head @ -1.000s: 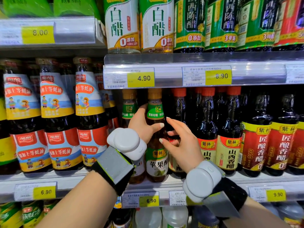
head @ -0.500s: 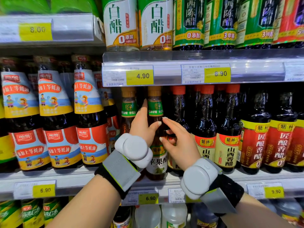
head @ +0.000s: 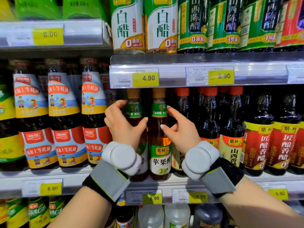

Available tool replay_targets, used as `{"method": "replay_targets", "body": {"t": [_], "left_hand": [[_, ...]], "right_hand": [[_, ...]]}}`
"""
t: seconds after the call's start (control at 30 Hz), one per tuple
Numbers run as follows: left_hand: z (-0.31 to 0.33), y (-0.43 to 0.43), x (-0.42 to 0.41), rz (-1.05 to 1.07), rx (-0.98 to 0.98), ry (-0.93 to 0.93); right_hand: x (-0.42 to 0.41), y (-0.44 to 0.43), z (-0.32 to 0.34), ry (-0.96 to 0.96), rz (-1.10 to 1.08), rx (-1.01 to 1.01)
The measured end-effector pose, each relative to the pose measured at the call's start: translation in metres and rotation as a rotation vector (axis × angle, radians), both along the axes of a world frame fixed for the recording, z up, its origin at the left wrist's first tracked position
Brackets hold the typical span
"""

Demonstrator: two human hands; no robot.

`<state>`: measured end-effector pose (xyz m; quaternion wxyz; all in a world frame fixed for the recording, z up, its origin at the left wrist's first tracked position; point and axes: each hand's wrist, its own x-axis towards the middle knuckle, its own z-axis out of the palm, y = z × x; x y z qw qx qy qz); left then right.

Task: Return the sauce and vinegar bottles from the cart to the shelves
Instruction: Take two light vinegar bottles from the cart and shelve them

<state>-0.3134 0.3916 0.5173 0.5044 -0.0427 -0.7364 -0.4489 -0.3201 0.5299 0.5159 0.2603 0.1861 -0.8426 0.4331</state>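
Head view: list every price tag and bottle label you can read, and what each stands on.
"4.90": tag, upper rail.
"8.90": tag, same rail.
"8.00": tag, top left.
"6.90": tags, lower rail.
"9.90": tag.
"白醋": white bottles.
"苹果醋": amber bottle.
Barcode print: too small.

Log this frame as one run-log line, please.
stage: shelving | left hand: around left apple vinegar bottle | right hand: open, beside right apple vinegar bottle | both upright on shelf
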Motion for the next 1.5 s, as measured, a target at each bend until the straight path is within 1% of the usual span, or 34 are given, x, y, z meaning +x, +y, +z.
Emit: {"method": "replay_targets", "body": {"t": [0.2,0.37,0.5,0.73,1.07,1.2,1.37,1.5], "left_hand": [[-0.013,-0.012,-0.012,-0.172,0.03,-0.261],[-0.024,-0.021,-0.019,-0.282,-0.021,-0.379],[-0.028,-0.022,-0.015,-0.397,-0.039,-0.359],[-0.031,-0.021,-0.015,-0.384,-0.049,-0.3],[-0.037,-0.02,-0.02,-0.361,-0.06,-0.271],[-0.038,-0.023,-0.015,-0.365,-0.099,-0.296],[-0.043,-0.028,-0.012,-0.412,-0.123,-0.401],[-0.043,-0.028,-0.011,-0.423,-0.136,-0.396]], "right_hand": [[-0.002,-0.002,-0.001,-0.146,-0.024,0.063],[-0.002,-0.006,-0.002,-0.186,0.006,0.073],[-0.004,-0.004,-0.005,-0.173,-0.002,0.079],[-0.005,-0.007,-0.009,-0.149,-0.021,0.084],[-0.004,-0.01,-0.014,-0.127,-0.036,0.117],[-0.004,-0.007,-0.014,-0.157,-0.02,0.14],[-0.004,-0.005,-0.015,-0.178,0.001,0.177],[-0.002,-0.008,-0.016,-0.184,0.007,0.162]]}}
